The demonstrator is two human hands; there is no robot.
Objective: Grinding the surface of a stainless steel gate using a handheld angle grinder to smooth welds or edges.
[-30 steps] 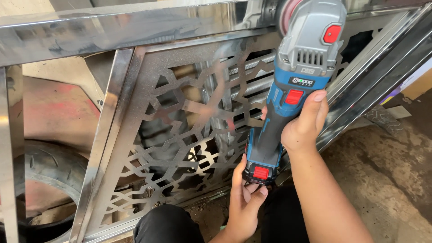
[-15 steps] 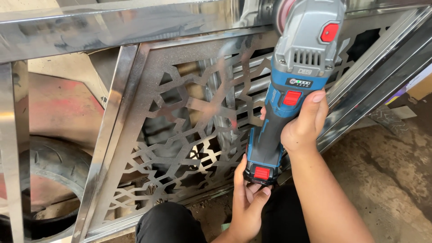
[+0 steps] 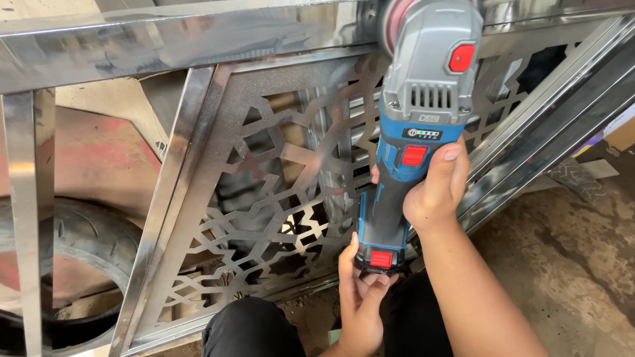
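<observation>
Head view: one angle grinder (image 3: 423, 125), right hand (image 3: 433, 192) grip closed around it, left hand (image 3: 360, 291) cupping its battery end.

Over the last second I see the grinder (image 3: 423, 125) drift slightly left and up against the top rail (image 3: 198, 39), its red switch (image 3: 462, 57) now nearer the upper edge. The frame's slanted bar (image 3: 178, 198) has slid a little rightward, and more of the tyre (image 3: 73, 244) shows at lower left.

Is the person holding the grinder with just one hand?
No, the right hand wraps the grinder body and the left hand cups its base.
</observation>
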